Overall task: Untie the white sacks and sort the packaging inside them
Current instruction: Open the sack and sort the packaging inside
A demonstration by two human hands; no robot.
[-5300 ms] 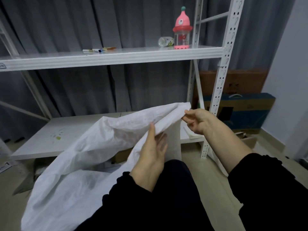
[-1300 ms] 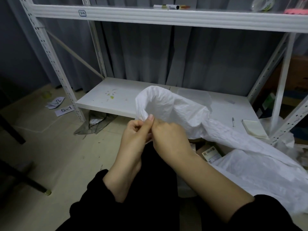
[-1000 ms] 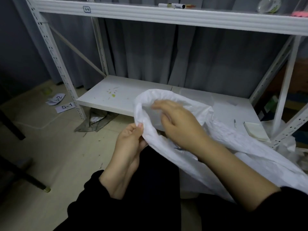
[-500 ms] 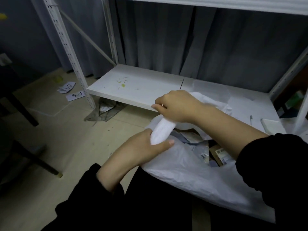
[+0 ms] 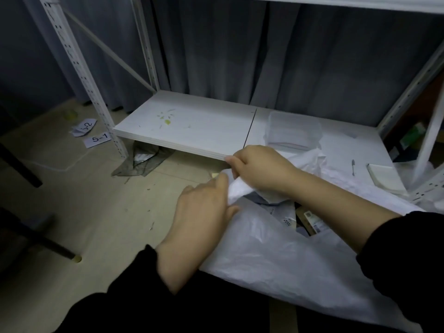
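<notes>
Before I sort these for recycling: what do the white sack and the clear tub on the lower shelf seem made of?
The white sack: probably woven plastic, matte; it holds stiff, crinkled folds, though any weave is too blurred to confirm. The clear tub: seemingly thin rigid plastic, glossy; the shelf shows through its walls.

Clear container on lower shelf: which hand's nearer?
Right. The right hand grips the white sack just in front of the clear container; the left hand is lower-left, farther off.

Packaging mostly hidden inside the white sack, print unreadable
</notes>
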